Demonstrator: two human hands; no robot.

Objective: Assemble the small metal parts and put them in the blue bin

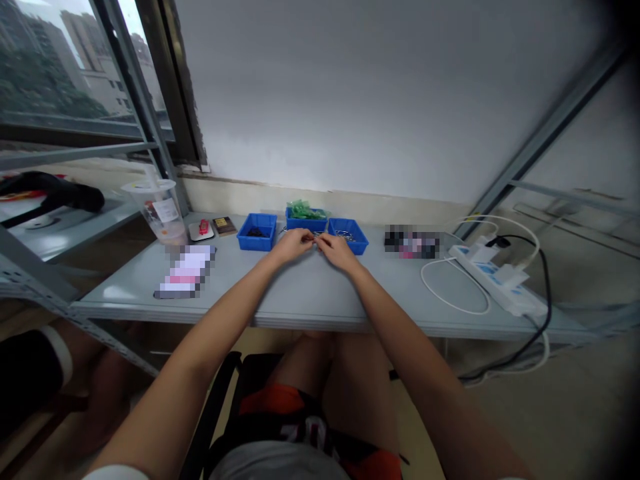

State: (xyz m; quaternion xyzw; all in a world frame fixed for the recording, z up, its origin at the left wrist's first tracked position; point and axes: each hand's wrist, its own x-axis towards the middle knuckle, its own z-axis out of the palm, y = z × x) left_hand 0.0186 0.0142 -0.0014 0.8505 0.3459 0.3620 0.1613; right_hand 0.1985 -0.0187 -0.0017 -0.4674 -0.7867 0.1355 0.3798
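Note:
My left hand (295, 245) and my right hand (336, 249) meet over the far middle of the grey table (310, 293). The fingers of both are pinched together, fingertip to fingertip; whatever lies between them is too small to make out. Just beyond, a blue bin (306, 223) holds green plastic pieces (305, 209). Left of my hands stands a blue bin (257, 241) with small dark parts (257, 232) inside. Close by my right hand is another blue bin (359, 247), containing small shiny metal parts (346, 235).
On the left stand a plastic drink cup (163, 210), a phone (186, 272) and a small box (225, 227). To the right lie a blurred-out item (412, 243), a white power strip (500, 280) and loose cables (456, 308). Another person's leg (35, 360) shows at lower left.

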